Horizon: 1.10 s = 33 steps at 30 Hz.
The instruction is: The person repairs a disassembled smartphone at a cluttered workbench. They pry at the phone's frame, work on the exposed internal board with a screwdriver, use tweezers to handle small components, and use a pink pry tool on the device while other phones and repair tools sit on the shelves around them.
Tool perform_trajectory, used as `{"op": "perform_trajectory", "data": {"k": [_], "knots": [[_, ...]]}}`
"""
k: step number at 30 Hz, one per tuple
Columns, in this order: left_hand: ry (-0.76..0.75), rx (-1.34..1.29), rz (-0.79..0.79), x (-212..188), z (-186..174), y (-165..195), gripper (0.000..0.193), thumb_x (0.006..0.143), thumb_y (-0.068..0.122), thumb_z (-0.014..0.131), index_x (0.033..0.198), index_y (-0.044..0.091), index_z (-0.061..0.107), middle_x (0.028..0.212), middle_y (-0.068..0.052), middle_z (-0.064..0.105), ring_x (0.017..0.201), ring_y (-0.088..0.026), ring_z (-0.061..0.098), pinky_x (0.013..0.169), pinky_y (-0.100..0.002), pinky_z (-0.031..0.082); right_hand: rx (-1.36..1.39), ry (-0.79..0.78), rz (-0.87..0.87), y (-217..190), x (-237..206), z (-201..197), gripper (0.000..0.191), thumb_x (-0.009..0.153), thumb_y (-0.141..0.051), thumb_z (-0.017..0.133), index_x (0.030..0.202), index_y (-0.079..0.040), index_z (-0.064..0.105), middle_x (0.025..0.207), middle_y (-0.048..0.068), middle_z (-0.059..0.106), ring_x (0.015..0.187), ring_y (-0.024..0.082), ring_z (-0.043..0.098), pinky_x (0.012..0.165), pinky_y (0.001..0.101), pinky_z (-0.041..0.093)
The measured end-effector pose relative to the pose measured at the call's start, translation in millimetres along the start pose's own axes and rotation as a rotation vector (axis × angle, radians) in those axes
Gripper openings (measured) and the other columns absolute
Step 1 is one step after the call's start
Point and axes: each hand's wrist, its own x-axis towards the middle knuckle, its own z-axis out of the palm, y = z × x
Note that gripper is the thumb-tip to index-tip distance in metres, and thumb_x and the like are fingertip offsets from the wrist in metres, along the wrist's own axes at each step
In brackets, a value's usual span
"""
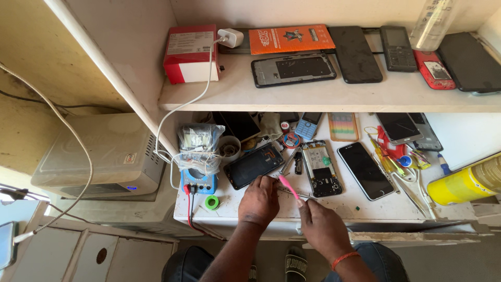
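Note:
My left hand (259, 201) rests on the white bench near its front edge, its fingers curled by the corner of a black phone frame (253, 165); what it grips is hidden. My right hand (322, 226) is closed on a thin tool with a pink handle (287, 186), which points up and left between the two hands. A metal rod or tweezers (298, 194) lies under the tool. Just beyond stands an opened phone with its circuit board showing (320, 168). To the right lies a black smartphone (365, 170), face up.
A blue multimeter (198, 181) under a plastic bag sits left, with a green tape roll (211, 202) near it. Small tools and a yellow can (464, 184) crowd the right. The shelf edge (323, 99) above carries phones, a red box (190, 53) and a charger.

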Motion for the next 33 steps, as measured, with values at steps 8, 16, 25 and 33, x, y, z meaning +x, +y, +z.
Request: {"op": "perform_trajectory", "data": {"k": [8, 16, 25, 33], "knots": [[-0.003, -0.015, 0.017, 1.0, 1.9, -3.0, 0.011, 0.093, 0.014, 0.061, 0.098, 0.006, 0.057, 0.098, -0.018, 0.066, 0.095, -0.043, 0.064, 0.08, -0.053, 0.052, -0.042, 0.033, -0.041, -0.5, 2.7, -6.0, 0.043, 0.1, -0.048, 0.045, 0.09, -0.012, 0.066, 0.074, 0.017, 0.07, 0.075, 0.043, 0.066, 0.068, 0.055, 0.052], [0.015, -0.003, 0.022, 0.5, 1.3, -4.1, 0.01, 0.092, 0.013, 0.06, 0.098, 0.006, 0.057, 0.097, -0.018, 0.065, 0.095, -0.043, 0.064, 0.08, -0.053, 0.051, -0.053, -0.029, -0.069, 2.0, 9.6, -6.3, 0.041, 0.1, -0.047, 0.045, 0.094, -0.013, 0.067, 0.077, 0.017, 0.071, 0.076, 0.043, 0.067, 0.07, 0.0554, 0.052], [-0.004, 0.003, 0.007, 1.1, 1.7, -2.7, 0.012, 0.094, 0.015, 0.06, 0.1, 0.006, 0.056, 0.1, -0.018, 0.065, 0.097, -0.042, 0.063, 0.082, -0.052, 0.051, -0.212, -0.073, -0.018, 12.9, 22.5, -10.3, 0.042, 0.101, -0.049, 0.045, 0.092, -0.015, 0.069, 0.077, 0.015, 0.072, 0.075, 0.038, 0.07, 0.071, 0.0525, 0.054], [0.039, -0.02, 0.026, 1.2, 2.3, -3.8, 0.011, 0.094, 0.015, 0.06, 0.101, 0.007, 0.057, 0.101, -0.018, 0.066, 0.097, -0.042, 0.063, 0.082, -0.051, 0.051, 0.548, -0.16, 0.034, 51.5, 41.9, 6.5, 0.049, 0.104, -0.044, 0.055, 0.086, 0.0, 0.067, 0.072, 0.026, 0.057, 0.065, 0.045, 0.049, 0.06, 0.0495, 0.044]]}}
